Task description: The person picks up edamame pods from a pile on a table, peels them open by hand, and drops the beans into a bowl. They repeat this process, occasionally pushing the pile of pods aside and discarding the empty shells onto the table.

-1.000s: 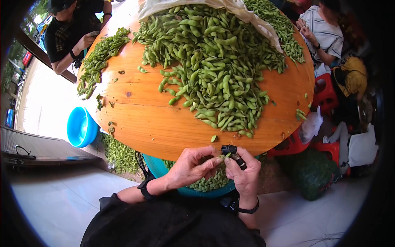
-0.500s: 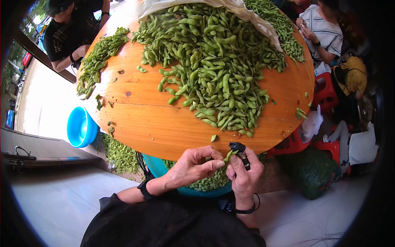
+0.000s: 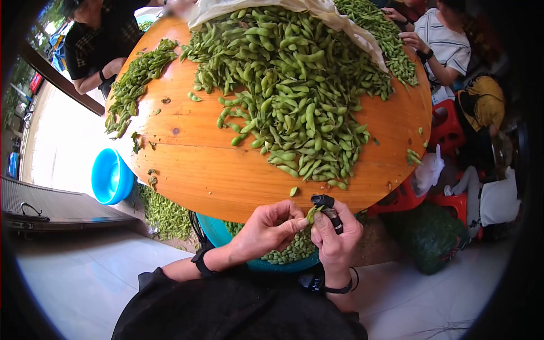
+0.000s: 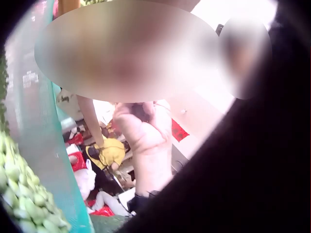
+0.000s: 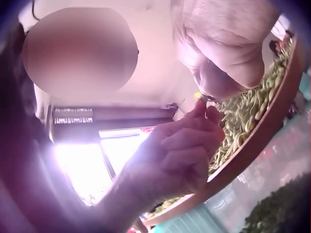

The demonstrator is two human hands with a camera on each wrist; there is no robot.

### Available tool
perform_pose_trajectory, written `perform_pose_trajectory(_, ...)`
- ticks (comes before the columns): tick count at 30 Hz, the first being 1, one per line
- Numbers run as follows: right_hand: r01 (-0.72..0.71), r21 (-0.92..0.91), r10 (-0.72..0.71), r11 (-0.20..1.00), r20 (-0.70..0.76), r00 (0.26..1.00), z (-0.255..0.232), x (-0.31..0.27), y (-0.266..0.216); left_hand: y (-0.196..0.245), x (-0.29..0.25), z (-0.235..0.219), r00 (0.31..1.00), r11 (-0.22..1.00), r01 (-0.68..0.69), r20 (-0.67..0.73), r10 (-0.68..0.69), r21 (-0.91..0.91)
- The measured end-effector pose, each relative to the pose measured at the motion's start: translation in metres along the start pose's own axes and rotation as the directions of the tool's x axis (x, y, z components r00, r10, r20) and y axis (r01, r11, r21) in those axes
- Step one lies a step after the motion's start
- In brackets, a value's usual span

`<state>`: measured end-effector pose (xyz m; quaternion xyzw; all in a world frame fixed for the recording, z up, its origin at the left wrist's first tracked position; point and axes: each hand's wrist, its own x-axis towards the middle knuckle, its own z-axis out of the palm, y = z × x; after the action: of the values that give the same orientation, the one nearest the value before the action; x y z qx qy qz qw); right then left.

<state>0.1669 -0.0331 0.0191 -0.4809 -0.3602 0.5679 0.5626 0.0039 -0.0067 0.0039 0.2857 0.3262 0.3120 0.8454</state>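
Pinching a green pod [image 3: 311,215] between thumb and bent forefinger, the right hand [image 3: 339,237] meets the left hand [image 3: 267,231] just off the near edge of the table [image 3: 198,164]. The left thumb and forefinger are nearly closed and grip the pod's other side; its remaining fingers curl in loosely. A black cap [image 3: 322,200] and dark bands [image 3: 337,222] sit on the right hand's fingers. The pod is above a teal tub [image 3: 211,228] that holds shelled beans [image 3: 290,253]. On the table, just beyond the hands, lies a lone pod piece [image 3: 293,191], and farther off spreads a big heap [image 3: 289,85] of pods, partly under a pale cloth [image 3: 345,24]. A blue basin [image 3: 112,177] stands left of the table, near more pods [image 3: 165,213] on the floor.
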Motion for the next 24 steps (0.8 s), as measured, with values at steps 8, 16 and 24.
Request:
perform_pose_trajectory(8, 0.295, -0.553, -0.385, 0.779, -0.052, 0.921, 0.0, -0.005, 0.02, -0.002, 0.001, 0.004, 0.943, 0.775, -0.239, -0.052, 0.33, 0.586)
perform_pose_trajectory(16, -0.214, 0.309, 0.2, 0.926, 0.078, 0.977, -0.004, 0.004, 0.011, 0.005, 0.001, 0.001, 0.995, 0.96, -0.096, 0.023, 0.093, 0.264)
perform_pose_trajectory(24, -0.083, 0.044, 0.085, 0.996, -0.026, 0.996, 0.007, 0.006, 0.011, 0.008, 0.002, 0.002, 0.997, 0.983, -0.073, 0.015, 0.071, 0.17)
